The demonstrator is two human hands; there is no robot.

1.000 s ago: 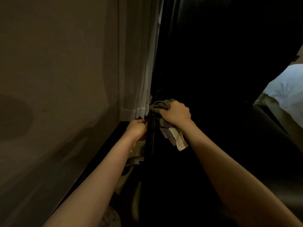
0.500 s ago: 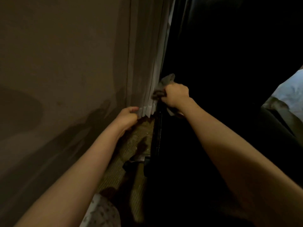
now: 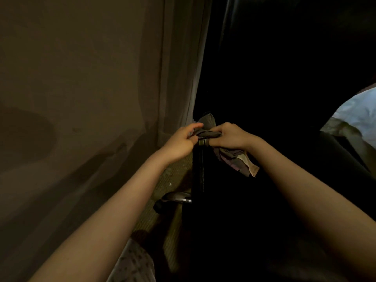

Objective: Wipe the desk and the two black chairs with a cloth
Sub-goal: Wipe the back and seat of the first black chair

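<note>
I observed both hands meeting at the near edge of the black padded chair point(image 3: 264, 94), which filled the right half of the view in deep shadow. The right hand point(image 3: 232, 137) gripped the crumpled grey cloth point(image 3: 207, 132), its fingers point(image 3: 221, 128) curled tightly round the bunched fabric. The cloth lay pressed on the chair's upright edge. A loose tail of it hung below the wrist, ending in a pale label point(image 3: 251, 168). The left hand point(image 3: 181, 143) held the cloth's other end, thumb above and curled fingers beneath, pinching the fabric. The two hands were just beside each other, with only the cloth between them.

A small band-like object showed under the cloth at the chair's edge; I could not tell what it was. A pale pleated curtain point(image 3: 179, 78) hung just beside the chair, against a beige wall point(image 3: 81, 78). Below the forearms I noted a strip of coarse brown carpet point(image 3: 175, 180) and a chrome chair leg point(image 3: 179, 197). White bedding point(image 3: 358, 117) showed at the far right, well apart from the hands.
</note>
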